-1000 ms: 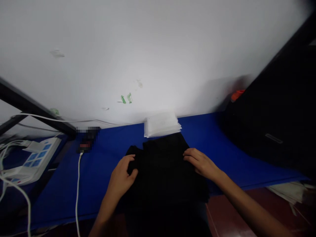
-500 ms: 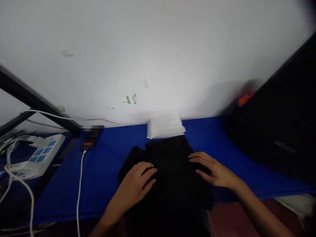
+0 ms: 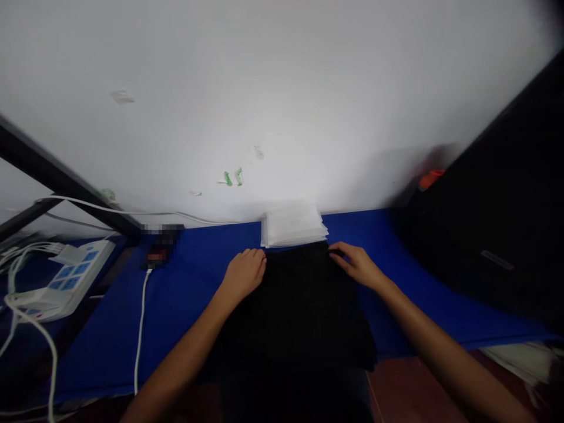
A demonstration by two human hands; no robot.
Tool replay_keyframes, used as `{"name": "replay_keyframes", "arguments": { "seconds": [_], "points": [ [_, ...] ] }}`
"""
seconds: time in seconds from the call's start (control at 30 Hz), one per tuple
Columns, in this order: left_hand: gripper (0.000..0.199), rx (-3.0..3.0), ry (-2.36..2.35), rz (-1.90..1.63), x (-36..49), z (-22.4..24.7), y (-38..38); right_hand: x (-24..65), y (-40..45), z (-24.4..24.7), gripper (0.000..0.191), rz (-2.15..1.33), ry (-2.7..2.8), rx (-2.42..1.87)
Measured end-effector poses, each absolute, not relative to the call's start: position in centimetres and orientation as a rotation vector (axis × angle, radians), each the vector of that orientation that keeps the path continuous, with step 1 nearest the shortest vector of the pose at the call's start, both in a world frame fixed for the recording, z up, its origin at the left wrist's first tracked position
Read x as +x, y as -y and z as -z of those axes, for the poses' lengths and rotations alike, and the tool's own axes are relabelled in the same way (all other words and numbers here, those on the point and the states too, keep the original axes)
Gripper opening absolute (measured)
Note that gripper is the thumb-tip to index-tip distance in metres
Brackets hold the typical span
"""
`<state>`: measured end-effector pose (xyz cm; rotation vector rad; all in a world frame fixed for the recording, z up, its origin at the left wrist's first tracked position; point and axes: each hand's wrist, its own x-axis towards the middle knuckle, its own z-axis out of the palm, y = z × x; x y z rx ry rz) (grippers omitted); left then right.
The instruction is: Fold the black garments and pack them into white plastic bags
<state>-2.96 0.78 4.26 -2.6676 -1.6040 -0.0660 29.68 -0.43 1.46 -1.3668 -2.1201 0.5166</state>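
Note:
A black cloth garment point(image 3: 304, 305) lies flat on the blue table surface point(image 3: 189, 294), its near part hanging toward my body. Its exact kind is too dark to make out. At its far left corner, my left hand point(image 3: 245, 271) is closed with the fingers curled over the fabric edge. My right hand point(image 3: 358, 264) pinches the far right corner between thumb and fingers. Just beyond the garment's far edge sits a stack of white plastic bags or sheets point(image 3: 293, 226).
A white wall point(image 3: 282, 106) rises behind the table. To the left are a power strip point(image 3: 73, 279), white cables point(image 3: 141, 329) and a partly blurred-out dark device point(image 3: 163, 247). A large black object point(image 3: 480, 235) fills the right side, with something orange point(image 3: 430, 178) behind it.
Both hands have moved from the garment's sides to its far corners, and their spread fingers have closed on the fabric. The fold at the left no longer sticks out.

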Motion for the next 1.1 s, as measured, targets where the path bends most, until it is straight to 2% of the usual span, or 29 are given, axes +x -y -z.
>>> {"name": "replay_keyframes", "arguments": {
  "seconds": [0.17,0.27,0.37,0.57,0.73,0.87,0.93,1.0,1.1],
  "points": [
    [0.022,-2.552,1.621,0.077,-2.2,-3.7,-2.3,27.6,-3.3,-0.9,0.020,-0.302,2.268,-1.686],
    [0.023,-2.554,1.510,0.284,-2.7,-3.8,-0.3,27.1,-2.3,-1.8,0.026,-0.081,2.271,-1.743],
    [0.021,-2.732,1.327,0.504,-3.9,-3.3,2.5,27.0,0.4,-2.9,0.027,0.084,2.308,-1.625],
    [0.019,-2.929,1.527,0.473,-6.1,-1.7,4.1,26.6,4.0,-1.9,0.023,-0.152,2.529,-1.385],
    [0.014,-3.032,1.397,0.532,-6.6,-3.9,5.3,27.4,5.6,-3.0,0.024,-0.357,2.465,-1.324],
    [0.015,-3.322,1.406,0.291,-7.2,-6.5,8.8,28.5,8.6,-5.5,0.028,-0.772,2.440,-1.256],
    [0.022,-3.438,1.501,0.140,-7.4,-7.2,10.2,28.7,10.2,-6.0,0.032,-0.898,2.465,-1.291],
    [0.023,-3.503,1.626,0.048,-7.5,-7.2,10.8,28.5,11.3,-5.7,0.034,-0.915,2.499,-1.379],
    [0.012,-3.434,1.801,0.125,-7.6,-6.0,10.5,27.6,12.2,-3.8,0.032,-0.699,2.515,-1.566]
  ]
}}
